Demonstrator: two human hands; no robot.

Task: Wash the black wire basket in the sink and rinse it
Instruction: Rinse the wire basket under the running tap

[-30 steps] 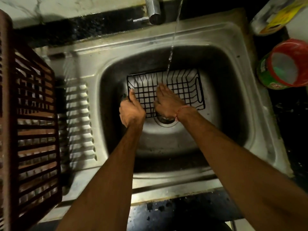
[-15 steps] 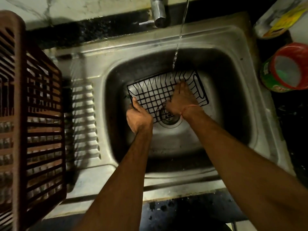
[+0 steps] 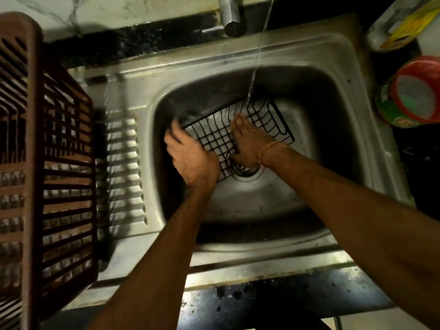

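Observation:
The black wire basket (image 3: 266,120) lies tilted in the steel sink (image 3: 309,177), turned so its left corner points toward the back left. A thin stream of water (image 3: 256,65) falls from the tap onto its far edge. My left hand (image 3: 190,156) is at the basket's left edge, blurred by motion, fingers over the rim. My right hand (image 3: 250,139) lies flat with straight fingers on the wire grid, above the drain (image 3: 245,170). A thin red thread circles my right wrist.
A brown slatted plastic rack (image 3: 47,163) stands on the ribbed drainboard (image 3: 121,172) at the left. The tap (image 3: 229,17) is at the back. A red-lidded green tub (image 3: 412,96) and a yellow-labelled bottle (image 3: 402,22) sit on the right counter.
The basket has rotated, its left end swinging toward the back. My left hand moved up along the left edge. My right hand slid over the grid.

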